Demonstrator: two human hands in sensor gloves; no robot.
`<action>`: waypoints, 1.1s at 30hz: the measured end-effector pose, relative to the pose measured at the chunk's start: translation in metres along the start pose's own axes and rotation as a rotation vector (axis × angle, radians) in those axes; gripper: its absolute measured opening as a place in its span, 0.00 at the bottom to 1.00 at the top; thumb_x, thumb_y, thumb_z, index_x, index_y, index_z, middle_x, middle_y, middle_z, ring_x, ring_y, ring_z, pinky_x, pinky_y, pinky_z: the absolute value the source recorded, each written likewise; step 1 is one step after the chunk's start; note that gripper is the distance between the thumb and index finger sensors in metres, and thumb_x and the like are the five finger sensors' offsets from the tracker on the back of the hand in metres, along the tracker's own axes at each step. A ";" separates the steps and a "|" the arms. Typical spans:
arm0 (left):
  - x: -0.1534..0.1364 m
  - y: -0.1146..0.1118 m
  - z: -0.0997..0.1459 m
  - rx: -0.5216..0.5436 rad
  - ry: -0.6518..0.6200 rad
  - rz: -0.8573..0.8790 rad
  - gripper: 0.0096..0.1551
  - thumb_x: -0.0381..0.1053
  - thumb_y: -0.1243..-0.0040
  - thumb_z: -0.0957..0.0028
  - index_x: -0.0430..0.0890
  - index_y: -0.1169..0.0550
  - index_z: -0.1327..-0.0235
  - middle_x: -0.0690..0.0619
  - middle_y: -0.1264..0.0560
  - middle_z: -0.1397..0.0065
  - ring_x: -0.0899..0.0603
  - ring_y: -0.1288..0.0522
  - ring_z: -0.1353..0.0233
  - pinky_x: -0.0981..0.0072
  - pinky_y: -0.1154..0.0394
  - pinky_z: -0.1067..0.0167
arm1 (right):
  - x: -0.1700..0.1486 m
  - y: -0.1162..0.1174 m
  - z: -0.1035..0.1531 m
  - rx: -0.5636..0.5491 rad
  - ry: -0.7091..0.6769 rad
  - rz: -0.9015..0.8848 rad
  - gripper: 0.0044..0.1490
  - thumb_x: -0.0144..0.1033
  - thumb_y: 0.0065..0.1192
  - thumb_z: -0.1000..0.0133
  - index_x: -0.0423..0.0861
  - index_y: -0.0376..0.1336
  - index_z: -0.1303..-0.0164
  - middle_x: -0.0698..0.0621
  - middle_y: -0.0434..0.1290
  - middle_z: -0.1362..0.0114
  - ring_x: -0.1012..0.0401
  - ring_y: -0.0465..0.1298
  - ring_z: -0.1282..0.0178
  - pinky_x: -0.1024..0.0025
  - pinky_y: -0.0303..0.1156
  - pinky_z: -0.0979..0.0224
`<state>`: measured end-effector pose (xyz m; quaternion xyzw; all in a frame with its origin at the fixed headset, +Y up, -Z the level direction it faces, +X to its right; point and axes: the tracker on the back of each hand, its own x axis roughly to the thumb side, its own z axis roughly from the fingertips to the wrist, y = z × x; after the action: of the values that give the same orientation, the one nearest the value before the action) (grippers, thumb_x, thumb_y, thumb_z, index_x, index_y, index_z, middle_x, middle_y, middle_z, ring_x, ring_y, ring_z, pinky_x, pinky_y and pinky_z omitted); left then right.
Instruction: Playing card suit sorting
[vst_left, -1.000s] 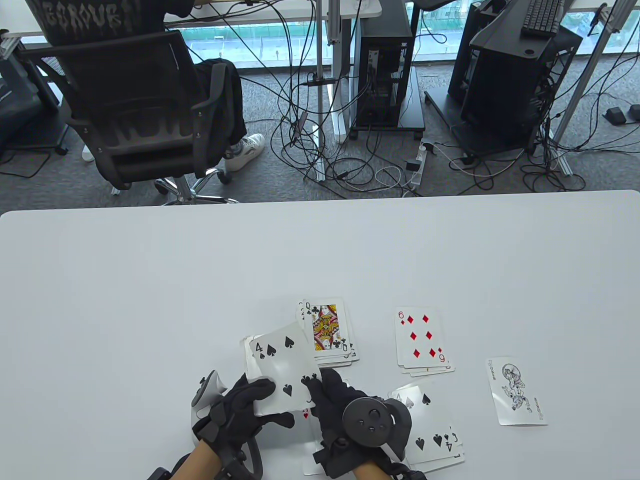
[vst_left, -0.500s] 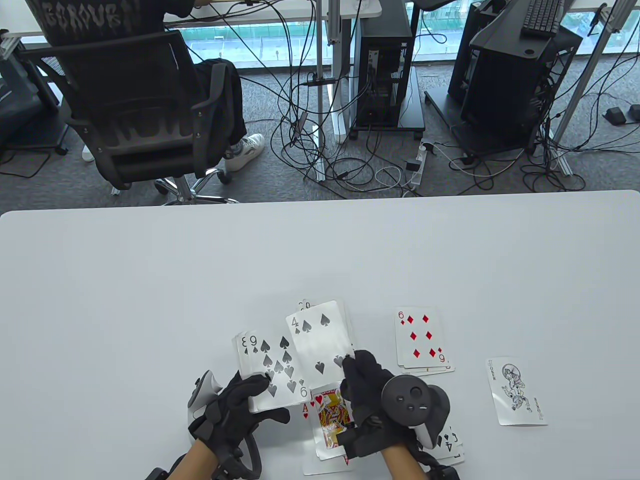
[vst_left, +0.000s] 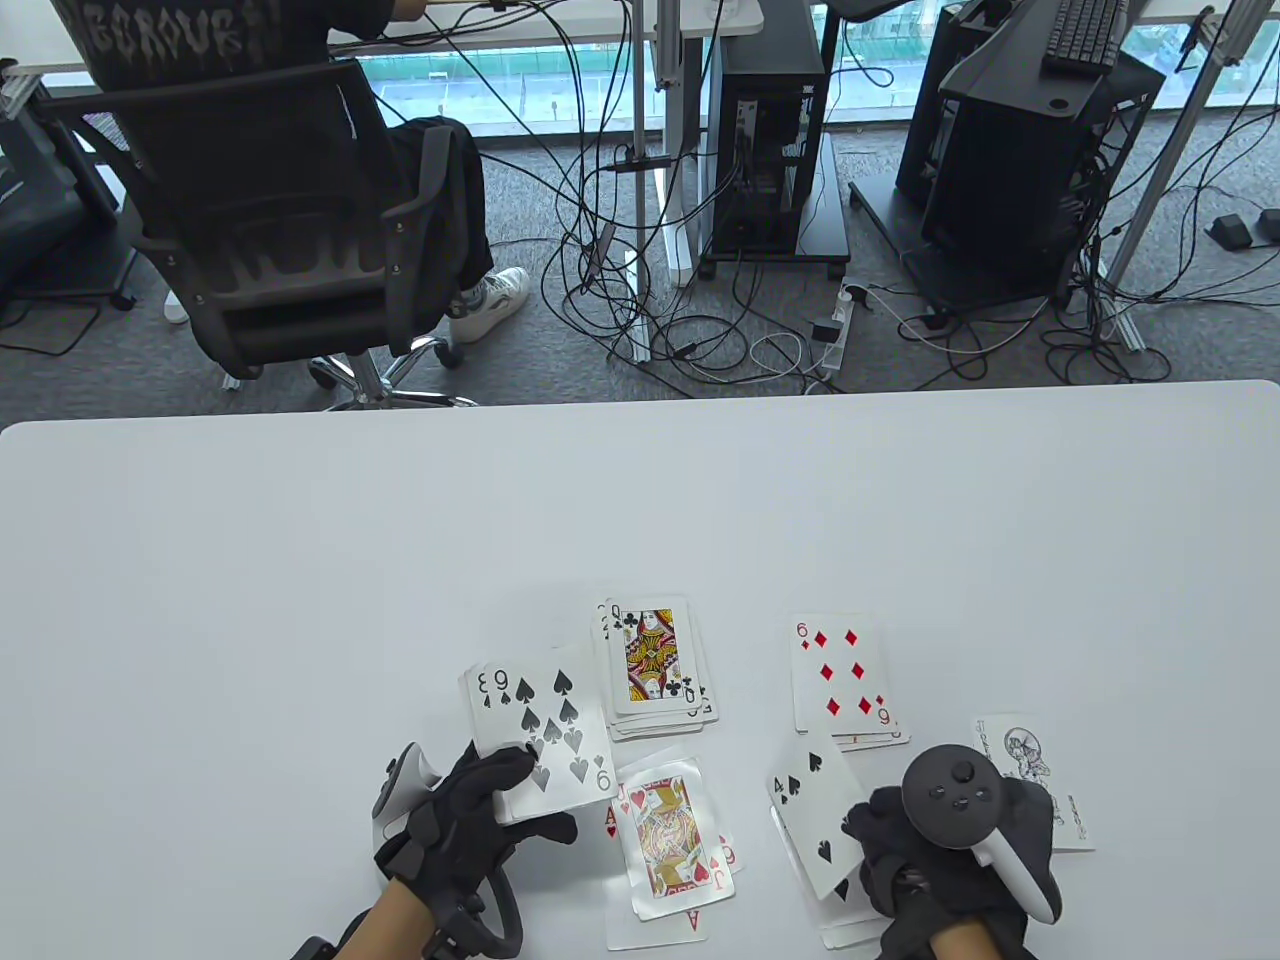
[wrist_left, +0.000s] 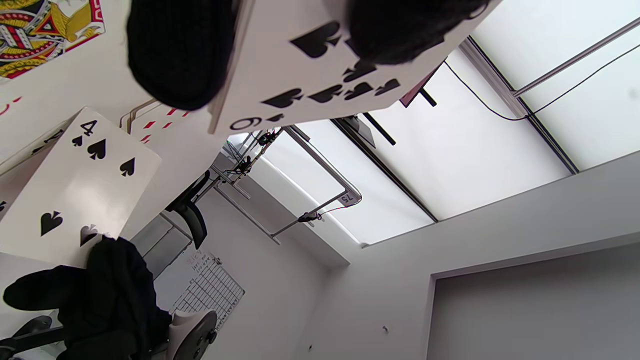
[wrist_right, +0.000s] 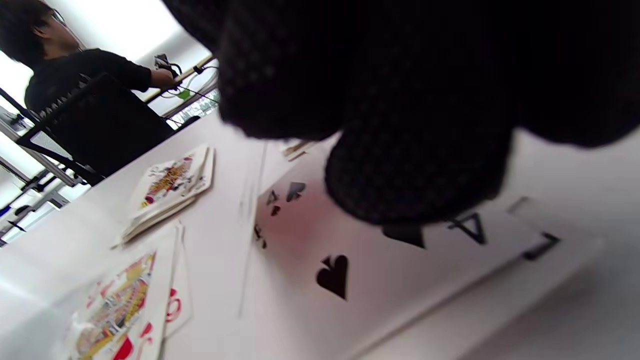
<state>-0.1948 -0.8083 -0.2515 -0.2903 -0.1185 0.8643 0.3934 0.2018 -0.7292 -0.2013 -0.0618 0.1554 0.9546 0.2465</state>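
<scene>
My left hand (vst_left: 515, 800) grips a small stack of cards with the 9 of spades (vst_left: 545, 725) on top; that card also shows in the left wrist view (wrist_left: 320, 65) between my fingers (wrist_left: 180, 50). My right hand (vst_left: 868, 840) pinches the 4 of spades (vst_left: 812, 818) by its near end and holds it tilted over the spade pile (vst_left: 850, 928) at the bottom right. The 4 of spades also shows in the left wrist view (wrist_left: 75, 190). In the right wrist view my fingers (wrist_right: 415, 150) hang just above the spade cards (wrist_right: 350, 280).
A club pile topped by the queen of clubs (vst_left: 655, 665) lies mid-table. A diamond pile topped by the 6 of diamonds (vst_left: 845, 680) lies to its right. A heart pile topped by the jack of hearts (vst_left: 670, 840) lies between my hands. A joker (vst_left: 1030, 760) lies at the far right.
My right hand took the 4 of spades off the left hand's stack and carried it right, past the club pile, to above the spade pile. The 9 of spades now tops the left hand's stack.
</scene>
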 end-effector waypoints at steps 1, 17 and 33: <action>0.000 0.000 0.000 0.001 0.000 -0.001 0.28 0.55 0.46 0.35 0.60 0.41 0.25 0.58 0.36 0.20 0.42 0.29 0.23 0.55 0.20 0.43 | -0.002 0.002 0.000 0.000 0.016 0.038 0.24 0.29 0.55 0.43 0.21 0.67 0.56 0.48 0.80 0.74 0.53 0.83 0.75 0.54 0.81 0.67; 0.001 -0.001 0.001 0.003 0.006 0.000 0.28 0.55 0.46 0.35 0.60 0.41 0.25 0.58 0.36 0.20 0.42 0.29 0.23 0.55 0.20 0.43 | 0.006 0.042 -0.016 0.166 0.187 0.695 0.32 0.36 0.53 0.42 0.19 0.66 0.53 0.45 0.80 0.71 0.51 0.83 0.72 0.51 0.80 0.63; 0.000 -0.001 0.001 -0.012 0.018 -0.021 0.28 0.55 0.46 0.35 0.60 0.42 0.25 0.58 0.37 0.19 0.42 0.30 0.23 0.54 0.21 0.42 | 0.145 0.033 0.000 -0.421 -0.526 -0.067 0.38 0.42 0.52 0.40 0.19 0.63 0.45 0.43 0.80 0.64 0.48 0.83 0.65 0.50 0.79 0.58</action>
<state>-0.1945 -0.8075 -0.2506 -0.2990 -0.1231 0.8568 0.4017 0.0589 -0.6913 -0.2207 0.1317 -0.1163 0.9403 0.2914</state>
